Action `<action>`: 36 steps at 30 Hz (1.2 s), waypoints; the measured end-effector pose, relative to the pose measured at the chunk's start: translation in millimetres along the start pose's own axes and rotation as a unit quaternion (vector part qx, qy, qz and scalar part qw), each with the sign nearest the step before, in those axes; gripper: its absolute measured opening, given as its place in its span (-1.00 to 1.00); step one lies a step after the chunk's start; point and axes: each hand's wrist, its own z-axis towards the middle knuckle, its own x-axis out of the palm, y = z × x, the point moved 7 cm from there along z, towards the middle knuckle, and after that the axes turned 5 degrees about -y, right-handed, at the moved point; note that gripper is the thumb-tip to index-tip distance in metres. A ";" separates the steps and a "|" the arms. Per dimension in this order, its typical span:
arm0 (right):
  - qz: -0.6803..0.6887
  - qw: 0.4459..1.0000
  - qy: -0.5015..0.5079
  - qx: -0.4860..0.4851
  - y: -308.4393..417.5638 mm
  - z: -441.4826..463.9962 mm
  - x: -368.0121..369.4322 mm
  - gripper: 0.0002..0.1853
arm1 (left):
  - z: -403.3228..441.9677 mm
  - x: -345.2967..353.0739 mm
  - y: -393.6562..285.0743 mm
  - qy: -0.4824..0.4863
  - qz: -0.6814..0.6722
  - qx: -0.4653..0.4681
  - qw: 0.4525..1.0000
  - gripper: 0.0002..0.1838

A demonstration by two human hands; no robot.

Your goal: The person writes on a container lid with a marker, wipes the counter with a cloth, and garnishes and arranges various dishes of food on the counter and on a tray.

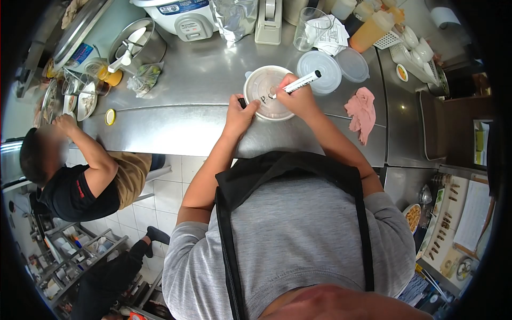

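Observation:
A round lidded tub (pixel 272 109) with a translucent lid sits on the steel counter. My right hand (pixel 298 97) is closed on a white marker (pixel 301 83), its tip at the lid beside a dark written letter. My left hand (pixel 241 114) steadies the tub's left side, thumb on the rim, and grips a small black object, seemingly the marker's cap (pixel 242 103). Just right of the tub lie two loose translucent lids (pixel 320 73).
A pink cloth (pixel 362 114) lies to the right. Behind stand a rice cooker (pixel 186 24), a tape dispenser (pixel 269 24), a steel pot (pixel 152 48) and bottles (pixel 372 31). A bagged item (pixel 145 79) is at left. Seated at the far left is a co-worker (pixel 88 186).

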 end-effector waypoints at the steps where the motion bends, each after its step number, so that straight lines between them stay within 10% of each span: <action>1: 0.008 1.000 0.002 0.001 -1.2 -0.1 -0.1 -0.84 | -0.1 0.1 0.2 0.001 0.000 0.000 1.000 -0.64; 36: 0.065 0.996 -0.063 0.008 -8.5 5.8 -19.6 -0.82 | 3.2 -0.5 4.7 0.002 0.030 0.010 0.999 -0.67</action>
